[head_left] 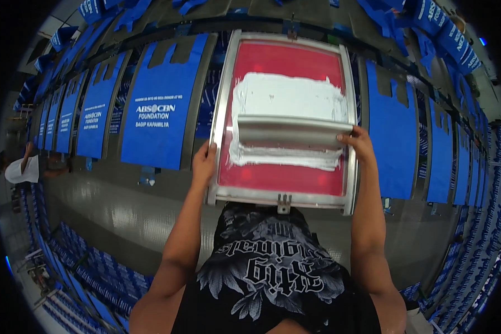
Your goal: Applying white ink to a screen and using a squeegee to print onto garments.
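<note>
A screen printing frame [224, 139] with silver metal edges and red mesh [283, 179] lies in front of me, a patch of white ink [284, 92] spread over the mesh. A long metal squeegee [286, 131] lies across the lower half of that patch. My right hand [358, 143] is closed on the squeegee's right end. My left hand [205, 160] grips the frame's left edge with curled fingers. A metal clamp [284, 204] is on the near edge of the frame.
Blue bags printed in white [156, 142] lie flat on boards in a row to the left; unprinted blue ones [389, 139] lie to the right. More blue pieces hang along the top and sides. A grey floor [117, 197] shows below. Another person [22, 170] is at the far left.
</note>
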The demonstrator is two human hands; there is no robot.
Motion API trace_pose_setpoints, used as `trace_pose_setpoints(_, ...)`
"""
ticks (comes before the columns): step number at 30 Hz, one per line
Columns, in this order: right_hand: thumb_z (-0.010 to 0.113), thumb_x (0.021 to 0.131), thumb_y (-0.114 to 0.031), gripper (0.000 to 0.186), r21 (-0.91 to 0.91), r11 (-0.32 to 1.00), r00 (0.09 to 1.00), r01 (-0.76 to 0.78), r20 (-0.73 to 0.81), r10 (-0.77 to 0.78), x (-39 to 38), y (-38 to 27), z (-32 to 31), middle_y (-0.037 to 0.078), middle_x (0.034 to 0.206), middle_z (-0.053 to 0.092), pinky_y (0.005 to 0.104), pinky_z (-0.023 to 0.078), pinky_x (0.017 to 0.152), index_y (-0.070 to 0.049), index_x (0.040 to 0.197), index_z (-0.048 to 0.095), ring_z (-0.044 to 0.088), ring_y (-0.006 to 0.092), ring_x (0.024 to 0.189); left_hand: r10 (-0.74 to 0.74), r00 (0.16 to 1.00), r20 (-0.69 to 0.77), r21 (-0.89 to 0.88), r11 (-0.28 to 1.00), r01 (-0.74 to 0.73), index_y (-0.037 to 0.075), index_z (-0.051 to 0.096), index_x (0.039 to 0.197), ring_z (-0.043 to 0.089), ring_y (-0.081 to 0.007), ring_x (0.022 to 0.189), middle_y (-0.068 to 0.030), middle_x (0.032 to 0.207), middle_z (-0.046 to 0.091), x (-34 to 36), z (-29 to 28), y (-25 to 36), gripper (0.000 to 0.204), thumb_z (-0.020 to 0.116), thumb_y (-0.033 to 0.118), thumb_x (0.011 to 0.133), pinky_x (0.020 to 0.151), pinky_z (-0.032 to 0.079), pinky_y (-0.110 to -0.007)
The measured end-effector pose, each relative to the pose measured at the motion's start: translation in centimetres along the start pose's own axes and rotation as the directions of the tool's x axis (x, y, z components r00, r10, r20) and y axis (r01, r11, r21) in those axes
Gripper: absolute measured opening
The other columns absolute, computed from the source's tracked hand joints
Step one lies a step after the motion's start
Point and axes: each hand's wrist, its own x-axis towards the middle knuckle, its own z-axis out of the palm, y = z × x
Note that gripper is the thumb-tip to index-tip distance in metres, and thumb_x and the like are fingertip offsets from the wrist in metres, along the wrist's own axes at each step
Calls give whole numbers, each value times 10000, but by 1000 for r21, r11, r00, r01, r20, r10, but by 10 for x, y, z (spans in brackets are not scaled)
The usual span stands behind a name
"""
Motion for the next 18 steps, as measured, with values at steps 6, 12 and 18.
trace_pose_setpoints(6,784,652,-131,436,-61,998,1000,-13,17,14,16,5,5,86,933,664,301,450,833,14,1039,645,603,172,895,-56,998,-38,73,996,59,-28,540,1209,560,-187,1029,-151,1120,616,14,1,-11,500,538,376,914,888,419,-289)
trace_pose_setpoints(12,789,669,-155,403,-23,1000,997,3,74,-1,18,20,10,72,906,664,279,423,842,-9,1022,659,595,158,882,-113,994,5,-58,992,113,-21,531,1235,519,-166,1059,-123,1163,592,21,-2,-19,554,543,426,908,924,384,-281)
trace_pose_setpoints(18,795,655,-150,419,9,1000,999,1,51,-1,11,24,11,78,925,658,285,428,845,-2,1023,660,590,156,876,-142,990,22,-66,987,143,-8,524,1248,507,-164,1070,-124,1165,592,22,-5,-16,522,533,396,919,922,379,-276)
